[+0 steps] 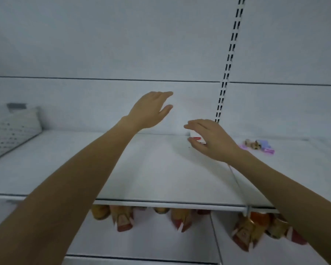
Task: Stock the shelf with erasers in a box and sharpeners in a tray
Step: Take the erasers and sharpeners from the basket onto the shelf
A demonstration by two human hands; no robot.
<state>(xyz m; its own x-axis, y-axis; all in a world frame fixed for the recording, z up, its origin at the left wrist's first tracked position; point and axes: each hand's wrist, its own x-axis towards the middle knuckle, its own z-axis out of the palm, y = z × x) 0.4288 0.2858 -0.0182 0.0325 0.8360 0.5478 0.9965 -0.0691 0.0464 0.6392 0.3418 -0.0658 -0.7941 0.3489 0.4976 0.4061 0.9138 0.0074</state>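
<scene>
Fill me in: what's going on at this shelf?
A person is stocking a white metal shelf. Their right hand grips a small white box with a red stripe near the shelf's back wall. Their left hand hovers open above the shelf, holding nothing. A pink and purple tray of small items lies further right.

At frame centre the left hand hovers with straight fingers above the white shelf. Just right of it, the right hand has a small white box with a red stripe in its grip, thumb below, fingers above. Farther right a purple tray lies on the shelf. Blurred orange packs hang beneath.
</scene>
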